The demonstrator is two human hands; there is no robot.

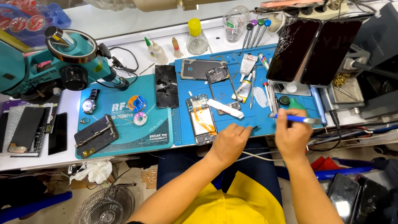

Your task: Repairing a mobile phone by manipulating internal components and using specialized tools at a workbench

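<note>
Gripping blue-handled tweezers (pixel 295 119), right hand (pixel 292 135) is working while left hand (pixel 230 143) is pinching a tiny part.
Next move, judged: steady placement into the opened phone (pixel 201 118) at ten o'clock on the table (pixel 124 164).

Blue work mat (pixel 265 124): matt rubbery look, ribbed edges. Opened phone (pixel 201 118): bare metal shields, orange flex ribbon, dull finish. Tweezers (pixel 296 119) in right hand (pixel 292 135): blue coated grip, shiny metal tips. White pry tool (pixel 225 108): smooth plastic. Two dark screens far right (pixel 292 49): glossy glass, left one cracked. Wristwatch (pixel 89 105) near left: polished metal. Yellow garment (pixel 232 203): matt cloth.
</note>
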